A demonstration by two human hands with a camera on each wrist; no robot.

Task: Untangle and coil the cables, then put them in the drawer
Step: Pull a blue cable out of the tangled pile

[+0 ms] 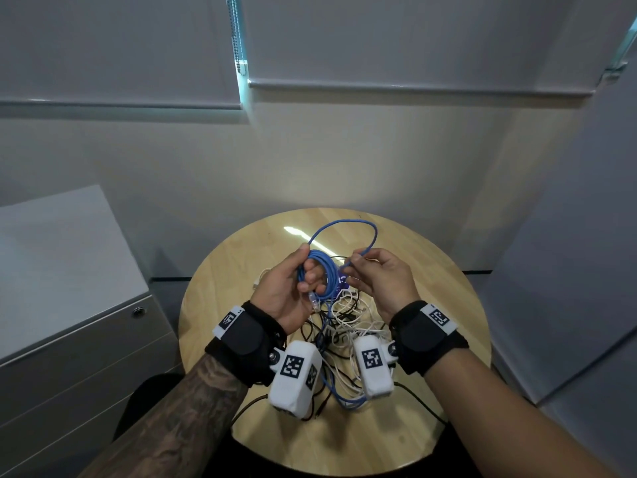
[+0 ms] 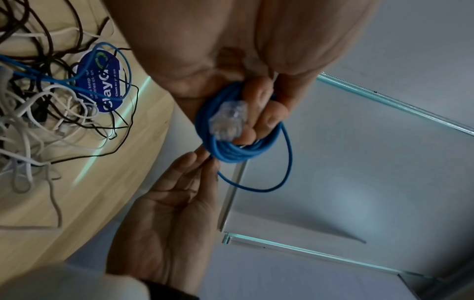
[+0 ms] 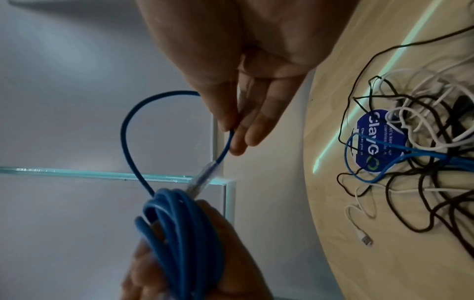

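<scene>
Held above the round wooden surface [image 1: 448, 305], the left hand [image 1: 287, 298] grips a coiled blue cable [image 1: 322, 276], clear plug at its fingers. Rightward, the right hand [image 1: 379, 279] pinches the cable's free end. Tangled white and black cables [image 1: 348, 326] lie beneath.

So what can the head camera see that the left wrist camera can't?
Only the head view shows the grey drawer cabinet, the whole round table and both wrist bands. Only the left wrist view shows the clear plug close up against the left hand's fingers, and the words on the blue sticker. Both show the left hand gripping the blue cable coil, the right hand pinching its loose end, and the tangled cables.
</scene>
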